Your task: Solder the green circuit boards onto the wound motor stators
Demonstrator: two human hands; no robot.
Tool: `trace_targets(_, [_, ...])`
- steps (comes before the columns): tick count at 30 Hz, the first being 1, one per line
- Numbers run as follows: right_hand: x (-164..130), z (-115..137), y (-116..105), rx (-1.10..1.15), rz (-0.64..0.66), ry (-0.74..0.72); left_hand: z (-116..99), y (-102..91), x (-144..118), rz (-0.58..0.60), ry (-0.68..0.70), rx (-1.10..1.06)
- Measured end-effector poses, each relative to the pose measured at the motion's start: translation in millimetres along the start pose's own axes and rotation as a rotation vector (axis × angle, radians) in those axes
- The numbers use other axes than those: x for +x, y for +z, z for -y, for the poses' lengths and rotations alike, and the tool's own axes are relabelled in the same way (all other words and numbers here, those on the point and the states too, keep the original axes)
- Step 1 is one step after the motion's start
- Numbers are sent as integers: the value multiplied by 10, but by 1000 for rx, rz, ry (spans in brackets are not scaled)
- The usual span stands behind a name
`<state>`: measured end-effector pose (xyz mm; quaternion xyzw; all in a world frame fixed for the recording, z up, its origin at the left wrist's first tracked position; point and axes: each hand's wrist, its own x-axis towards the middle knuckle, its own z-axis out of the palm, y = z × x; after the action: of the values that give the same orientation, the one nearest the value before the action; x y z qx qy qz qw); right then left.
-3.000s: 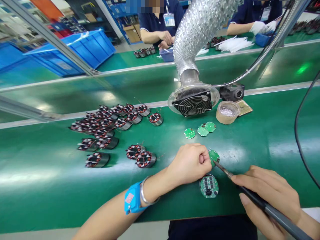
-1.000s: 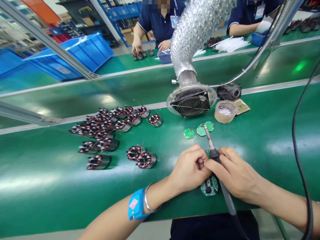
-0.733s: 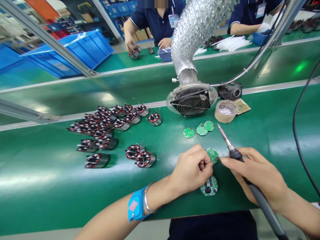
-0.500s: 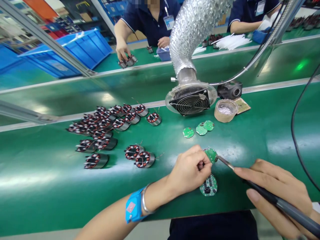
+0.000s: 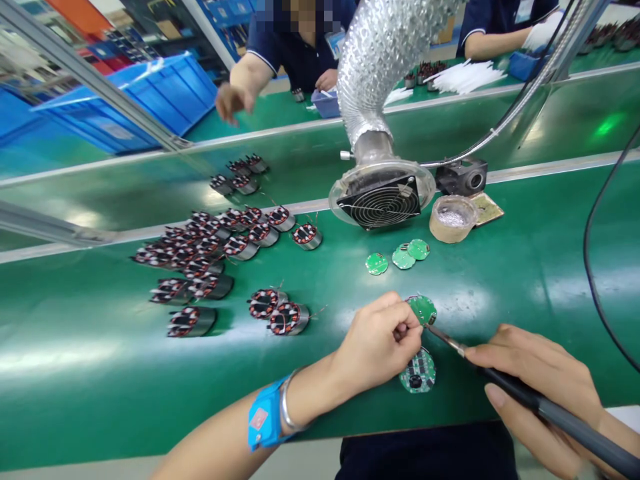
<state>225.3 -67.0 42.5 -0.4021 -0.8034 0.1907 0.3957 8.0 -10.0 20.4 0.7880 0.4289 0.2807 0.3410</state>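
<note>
1. At the near edge of the green desk (image 5: 100, 373), the left hand (image 5: 377, 347) was curled, its thumb and fingertips pinching a small round green circuit board (image 5: 423, 309) and holding it tilted just above the desk.
2. The left wrist wore a blue strap (image 5: 263, 420) with a metal bangle beside it.
3. The right hand (image 5: 537, 380) was closed around the dark handle of a soldering iron (image 5: 525, 397), held like a pen, its metal tip touching the lower right edge of the pinched board.
4. A second round board (image 5: 419, 373), green with dark components, lay flat on the desk just below the left fingers and apart from the iron's tip.
5. Three more small green boards (image 5: 397, 257) lay in a row farther out, two of them overlapping.
6. Behind these stood a fume fan (image 5: 383, 200) on a silver ribbed duct (image 5: 385, 60), with a round tin (image 5: 453, 219) just to its right.
7. To the left, a cluster of wound motor stators (image 5: 210, 250) sat on the desk, with two more (image 5: 277, 312) nearer the left hand.
8. A black cable (image 5: 597, 267) curved down the right side.
9. Across the far desk, another person's hand (image 5: 230, 100) hovered open above the surface, near a blue bin (image 5: 150, 100).
</note>
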Motion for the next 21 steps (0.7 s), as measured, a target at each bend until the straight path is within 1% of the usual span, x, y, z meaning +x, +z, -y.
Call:
trace_targets(8, [-26,-6,13,-79,-7,-63,-17,3,15,-4,-10,0])
trace_targets(14, [-156,-147,86,-72,23,-213,-36,-4,31,7,-21,14])
trace_targets(17, [-174,-191,114,-97,26,-262,-42,-4,41,6,-25,19])
trace_targets(19, [-154,-172,91,-91,23,-257,-46,-3,46,4,-26,18])
trace_targets(21, [-123,-120,28,-89,24,-220,-50,-3,49,4,-27,15])
